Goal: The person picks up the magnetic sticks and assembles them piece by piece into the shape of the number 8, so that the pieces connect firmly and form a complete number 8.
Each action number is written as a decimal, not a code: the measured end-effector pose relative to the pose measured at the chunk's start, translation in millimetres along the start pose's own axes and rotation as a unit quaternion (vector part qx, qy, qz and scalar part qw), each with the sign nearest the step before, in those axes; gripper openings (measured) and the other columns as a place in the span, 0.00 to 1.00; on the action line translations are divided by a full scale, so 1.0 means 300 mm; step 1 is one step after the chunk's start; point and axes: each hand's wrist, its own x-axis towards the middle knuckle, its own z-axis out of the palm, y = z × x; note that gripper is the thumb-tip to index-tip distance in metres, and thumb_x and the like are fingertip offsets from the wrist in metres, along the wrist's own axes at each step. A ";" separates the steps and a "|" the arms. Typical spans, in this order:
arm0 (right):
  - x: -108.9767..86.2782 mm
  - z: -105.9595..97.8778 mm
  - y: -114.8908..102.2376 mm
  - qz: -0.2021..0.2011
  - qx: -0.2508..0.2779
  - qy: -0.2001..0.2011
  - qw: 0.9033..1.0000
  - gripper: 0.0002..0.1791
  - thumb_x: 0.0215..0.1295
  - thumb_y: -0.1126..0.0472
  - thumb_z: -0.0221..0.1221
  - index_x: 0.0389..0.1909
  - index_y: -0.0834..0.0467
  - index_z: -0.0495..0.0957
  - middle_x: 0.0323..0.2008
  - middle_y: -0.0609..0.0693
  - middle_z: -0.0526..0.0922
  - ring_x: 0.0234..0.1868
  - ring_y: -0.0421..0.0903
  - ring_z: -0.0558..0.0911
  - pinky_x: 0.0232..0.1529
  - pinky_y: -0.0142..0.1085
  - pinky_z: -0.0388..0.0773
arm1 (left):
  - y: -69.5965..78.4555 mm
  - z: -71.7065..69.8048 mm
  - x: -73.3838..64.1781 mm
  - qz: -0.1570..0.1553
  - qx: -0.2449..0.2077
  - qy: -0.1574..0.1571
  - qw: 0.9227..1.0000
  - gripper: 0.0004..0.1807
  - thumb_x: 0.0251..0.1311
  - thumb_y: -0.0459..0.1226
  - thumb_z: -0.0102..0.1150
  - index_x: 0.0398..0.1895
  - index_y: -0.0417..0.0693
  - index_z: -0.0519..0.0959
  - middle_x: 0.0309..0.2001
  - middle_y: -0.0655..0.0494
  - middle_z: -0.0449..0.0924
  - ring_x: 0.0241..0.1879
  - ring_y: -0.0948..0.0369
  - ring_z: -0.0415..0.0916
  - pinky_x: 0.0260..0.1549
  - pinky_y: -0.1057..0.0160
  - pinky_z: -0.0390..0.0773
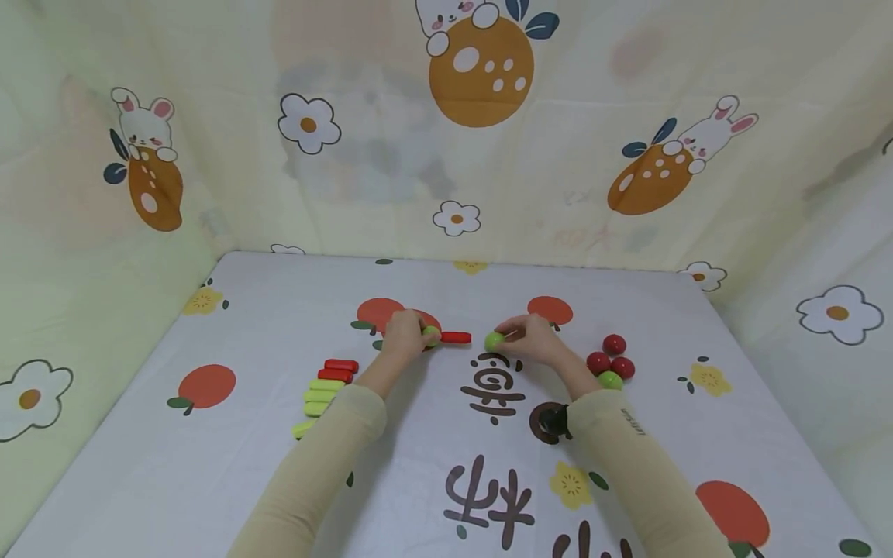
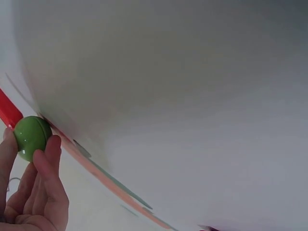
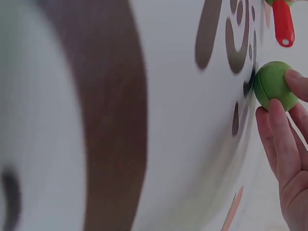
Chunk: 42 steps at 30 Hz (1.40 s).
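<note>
the left hand (image 1: 405, 335) pinches the left green ball (image 1: 431, 335) between its thumb and fingers, over a round red print on the white tablecloth (image 1: 174, 465). a red stick (image 1: 456, 338) points out from that ball toward the other hand; in the left wrist view its near end meets the ball beside the thumb, though i cannot tell whether the two are joined. the right wrist view shows a small hole in the stick's free end. the right hand (image 1: 533, 339) is clamped on the right green ball (image 1: 494, 341), thumb on one side and fingertips on the other, near the free end of the stick but apart from it. a groove runs round this ball. both balls are near the middle of the table, above the brown lettering. on the person's left, two red sticks (image 1: 341, 364) lie next to a row of green sticks (image 1: 321, 395), partly hidden by the left sleeve (image 1: 307, 473). on the other side, three red balls (image 1: 614, 345) sit close together with a third green ball (image 1: 610, 380), just beside the right sleeve (image 1: 642, 473). behind the table hangs a cream curtain (image 1: 230, 178) printed with rabbits and flowers.
</note>
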 end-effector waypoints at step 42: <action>0.024 0.042 -0.039 -0.026 0.008 -0.019 0.999 0.19 0.57 0.62 0.61 0.49 0.64 0.76 0.48 0.58 0.78 0.46 0.52 0.77 0.43 0.40 0.76 | 0.011 -0.004 0.009 -0.005 0.001 -0.025 1.000 0.12 0.49 0.42 0.67 0.24 0.41 0.82 0.19 0.54 0.75 0.25 0.58 0.70 0.21 0.69 0.68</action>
